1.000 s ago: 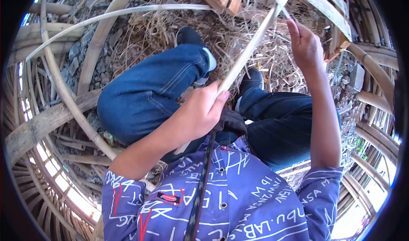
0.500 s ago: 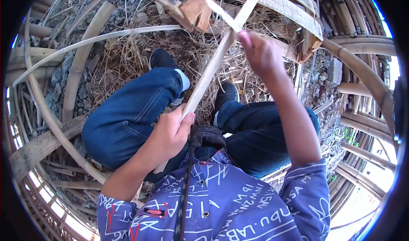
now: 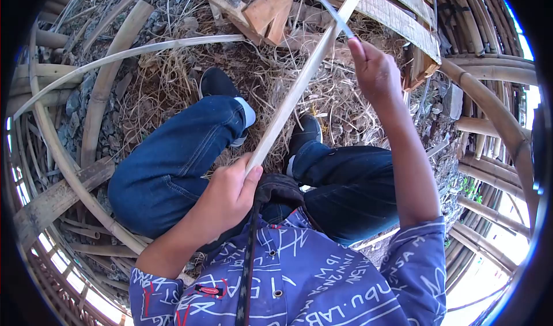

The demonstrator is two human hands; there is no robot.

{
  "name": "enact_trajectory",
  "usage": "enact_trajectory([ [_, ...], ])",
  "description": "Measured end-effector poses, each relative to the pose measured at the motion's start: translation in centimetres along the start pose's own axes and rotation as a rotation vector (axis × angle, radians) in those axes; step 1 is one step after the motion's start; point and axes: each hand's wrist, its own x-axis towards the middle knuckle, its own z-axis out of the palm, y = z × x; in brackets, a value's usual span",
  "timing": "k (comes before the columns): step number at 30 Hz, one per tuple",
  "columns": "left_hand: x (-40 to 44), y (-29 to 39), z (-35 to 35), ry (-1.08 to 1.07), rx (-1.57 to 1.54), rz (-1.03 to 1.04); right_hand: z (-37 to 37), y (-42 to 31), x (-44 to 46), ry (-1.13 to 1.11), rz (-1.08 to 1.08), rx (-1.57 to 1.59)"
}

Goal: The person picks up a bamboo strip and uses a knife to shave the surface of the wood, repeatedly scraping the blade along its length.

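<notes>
Clasped the pale strip (image 3: 294,95) near its lower part in the left hand (image 3: 227,190), fingers wrapped snugly round it and thumb laid along it. Closed the right hand (image 3: 377,75) on a knife (image 3: 328,6), handle mostly hidden in the fist, blade lying across the strip's far part.

From the head view, the only one, ran slantwise: strip leading away from the left hand, between the left shoe (image 3: 219,84) and the right shoe (image 3: 305,133), to the top edge. Looked, by judgement, like a shaving or scraping step. Could not tell a biting edge from a merely resting one. Seemed to call next for a firm left hold, a shallow blade angle and even pressure, with left fingers well away from the edge.

Saw brown ground (image 3: 247,52) beneath the strip, strewn with dry curled shavings (image 3: 155,75). Noted a wooden block (image 3: 268,12) left of the strip's far part, and a slatted wooden frame (image 3: 397,20) mostly to its right. Made out a curved slat (image 3: 144,49), a thick bamboo length (image 3: 109,75) and grey stones (image 3: 75,104) well left of the strip. Found bamboo poles (image 3: 489,179) well right of it, with daylight (image 3: 478,288) in the gaps and green leaves (image 3: 472,187) nearby.
</notes>
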Motion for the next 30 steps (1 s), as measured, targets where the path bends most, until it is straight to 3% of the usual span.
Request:
enact_trajectory([
  [1,0.1,0.2,-0.2,0.001,-0.004,0.008,0.0,0.7,0.5,0.043,-0.023,0.011],
  [2,0.1,0.4,-0.4,-0.025,0.002,-0.028,-0.9,-0.6,0.1,-0.075,0.071,0.063],
  [3,0.2,0.5,-0.5,-0.048,0.006,-0.069,0.1,-1.1,-1.7,-0.057,-0.096,-0.085],
  [7,0.3,-0.3,-0.5,-0.022,-0.005,-0.049,0.7,-6.3,-5.8,-0.371,-0.194,0.246],
  [13,1.0,0.0,-0.4,0.012,0.050,-0.004,1.7,-3.9,-2.3,-0.135,-0.120,0.139],
  [15,0.4,-0.1,0.1,0.023,0.010,-0.021,1.7,-1.4,-0.2,-0.079,0.088,0.074],
  [17,0.5,0.1,-0.1,0.000,0.022,-0.057,1.1,-1.1,0.1,0.031,-0.004,0.172],
  [19,0.7,0.1,-0.3,0.006,0.030,-0.051,0.9,-2.5,-0.9,-0.231,0.046,-0.033],
  [20,0.8,-0.2,-0.2,0.006,0.033,-0.047,0.7,-4.8,-2.8,-0.166,-0.117,0.106],
  [21,0.8,-0.7,0.0,0.017,0.047,-0.016,1.0,-6.5,-4.4,-0.251,-0.229,0.111],
  [23,0.8,-0.8,0.0,0.025,0.073,0.012,1.0,-6.7,-4.7,-0.257,-0.288,0.109],
  [27,0.5,-0.3,0.1,0.034,0.146,0.000,0.2,-3.4,-0.1,-0.167,-0.065,0.006],
  [30,0.8,0.1,-0.1,0.051,0.154,0.002,0.4,-1.7,2.0,-0.031,-0.135,0.064],
])
